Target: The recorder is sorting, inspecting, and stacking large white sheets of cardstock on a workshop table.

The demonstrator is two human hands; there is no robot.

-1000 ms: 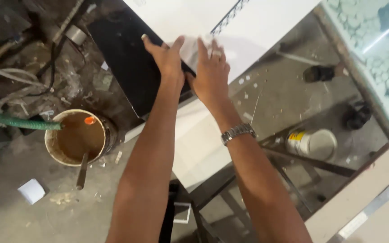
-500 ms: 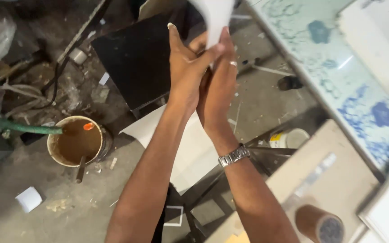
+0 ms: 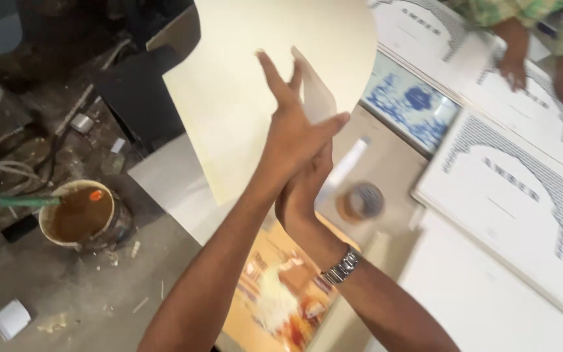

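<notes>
Two forearms are raised together before the camera. The left hand [image 3: 294, 133] is laid flat over the right, fingers stretched up and slightly splayed; the right hand [image 3: 304, 195] is pressed behind it, a metal wristwatch [image 3: 341, 266] seen on that wrist. A large cream sheet [image 3: 255, 85] is pinched between the two palms. The grip is held at the sheet's lower right part; whether the right fingers are curled around the edge cannot be told, as they are hidden by the left hand.

From the hands the sheet is spread up and to the left. Its long axis is run from lower left to upper right, with the curved edge turned upward, past the fingertips. A narrow flap of it is seen standing just beside the left fingertips. Of the two hands, the left is nearer to the sheet's broad face.

Below the forearms an orange printed board [image 3: 275, 287] is lain. Just past the right hand a roll of tape [image 3: 361, 202] is blurred. Down to the left, well apart, a bucket of brown liquid [image 3: 79, 215] is set on the floor. Farther right, white printed panels [image 3: 522, 195] are spread; beyond these, another person's hands [image 3: 513, 72] are rested on one.
</notes>
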